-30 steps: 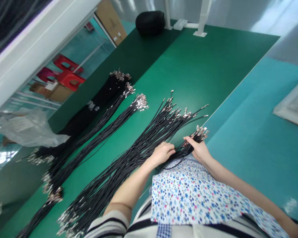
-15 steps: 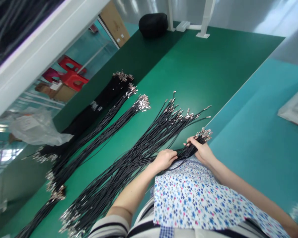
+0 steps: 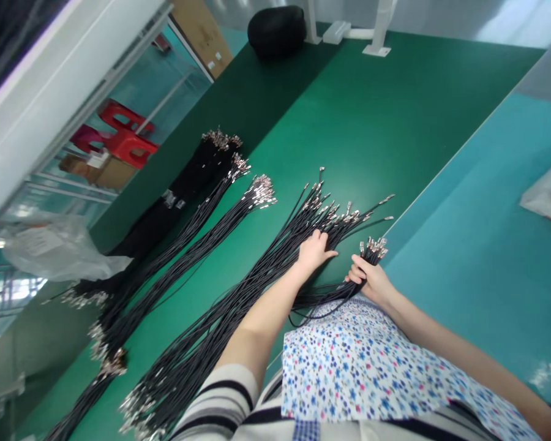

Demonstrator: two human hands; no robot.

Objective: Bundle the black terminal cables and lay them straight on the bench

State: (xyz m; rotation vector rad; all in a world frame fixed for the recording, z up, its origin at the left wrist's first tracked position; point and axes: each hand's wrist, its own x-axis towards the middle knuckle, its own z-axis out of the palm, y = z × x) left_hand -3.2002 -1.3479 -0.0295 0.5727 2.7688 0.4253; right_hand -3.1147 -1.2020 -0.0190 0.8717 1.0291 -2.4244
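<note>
A bundle of black cables (image 3: 319, 295) with metal-tipped ends is wrapped in my right hand (image 3: 371, 277), close to the table's front edge. Its silvery connectors (image 3: 374, 247) stick up past my fingers. My left hand (image 3: 313, 252) lies over a larger loose spread of black cables (image 3: 248, 288), near their far ends, with the thumb held apart from the fingers. Part of its fingertips is hidden against the cables. The metal ends (image 3: 335, 213) of this spread fan out just beyond my left hand.
On the green table (image 3: 395, 122), more cable bundles (image 3: 202, 239) lie to the left, beside a clear plastic bag (image 3: 59, 248). A black rounded object (image 3: 277, 32) sits at the far end near a white post (image 3: 382, 27). Red stools (image 3: 128, 147) stand beyond the table.
My left hand has left the held bundle and moved forward onto the loose cables. My right hand still grips the bundle, its connector ends now more upright.
</note>
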